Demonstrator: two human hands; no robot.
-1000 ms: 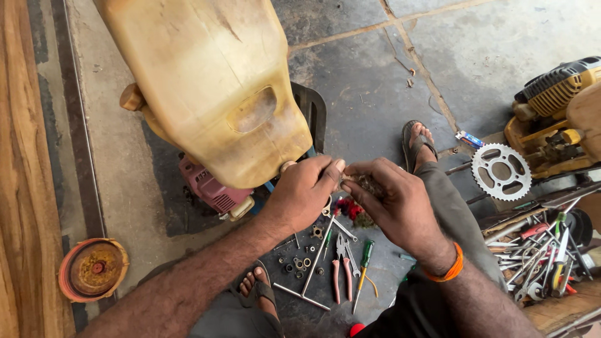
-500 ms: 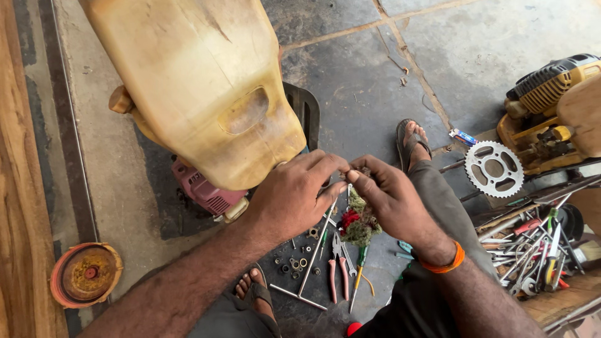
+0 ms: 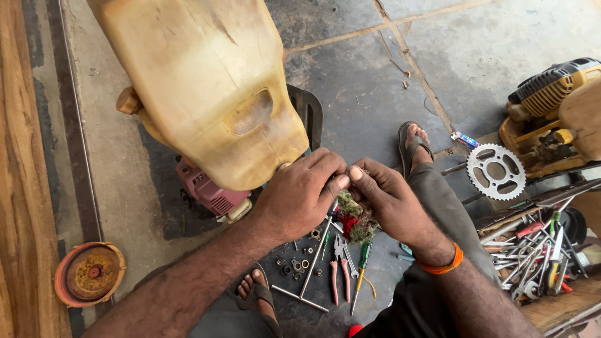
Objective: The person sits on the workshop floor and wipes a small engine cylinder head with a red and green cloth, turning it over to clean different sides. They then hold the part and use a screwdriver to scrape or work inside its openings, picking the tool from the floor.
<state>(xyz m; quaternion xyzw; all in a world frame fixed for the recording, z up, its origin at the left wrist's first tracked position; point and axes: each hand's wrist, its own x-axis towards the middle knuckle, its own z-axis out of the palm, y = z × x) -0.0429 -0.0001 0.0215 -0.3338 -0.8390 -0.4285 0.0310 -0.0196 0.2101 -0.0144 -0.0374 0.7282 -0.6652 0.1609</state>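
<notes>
Below the yellow tank (image 3: 206, 87), my left hand (image 3: 300, 194) and right hand (image 3: 391, 203) meet, fingertips pinching a grass-clogged red part (image 3: 354, 222), both grips closed on it.

Bare forearms, no sleeves; orange band (image 3: 442, 265) on right wrist; grey trousers (image 3: 438, 206); dark sandals (image 3: 411, 147).

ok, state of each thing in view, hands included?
left hand: fingers pinched, against right hand
right hand: fingertips pinched; what they hold is hidden
yellowish tank: tilted over the red engine
pliers: lying on floor, handles apart
sprocket: flat on floor
</notes>
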